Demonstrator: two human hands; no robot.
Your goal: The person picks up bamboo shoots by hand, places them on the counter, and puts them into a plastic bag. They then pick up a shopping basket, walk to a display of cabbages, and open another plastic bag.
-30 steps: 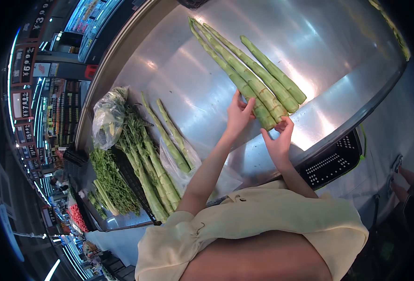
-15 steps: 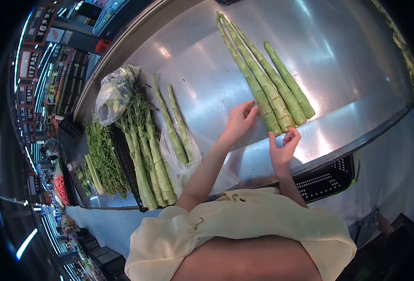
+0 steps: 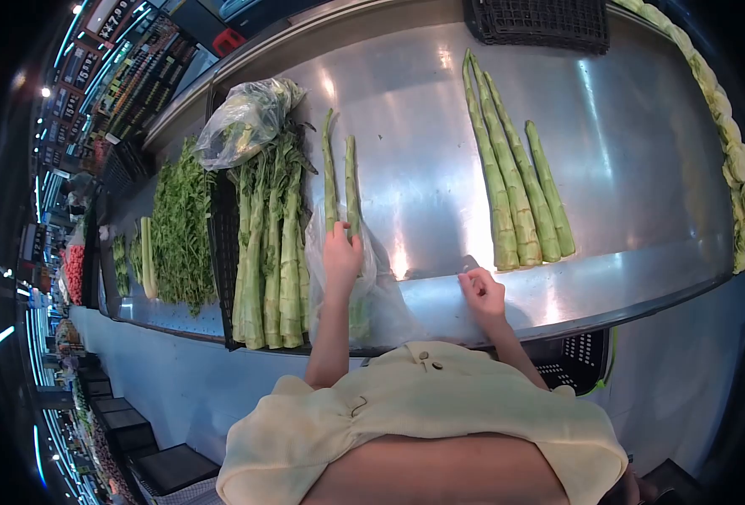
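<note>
My left hand (image 3: 342, 255) reaches over two slim celtuce stalks (image 3: 330, 164), which lie partly on a clear plastic bag (image 3: 381, 290). Its thumb and fingers are apart, touching or just above the stalks' middle; the undersides of the fingers are hidden. Over the front of the metal counter, my right hand (image 3: 484, 296) hovers with loosely curled fingers and nothing visible in them. Just beyond it to the right lies a row of several thick, peeled-looking celtuce stalks (image 3: 520, 206), side by side, cut ends toward me and tapered tips pointing away.
Leafy celtuce (image 3: 267, 252) lies at the left, its tops in a plastic bag (image 3: 250, 118). Further left are leafy greens (image 3: 183, 244). A black crate (image 3: 541, 23) stands at the back, a black basket (image 3: 574, 358) below the counter (image 3: 423, 143). Pale vegetables line the right edge.
My left hand has moved from beside the row of stalks to the two slim stalks at the left. My right hand has come off the row's cut ends. The view has turned.
</note>
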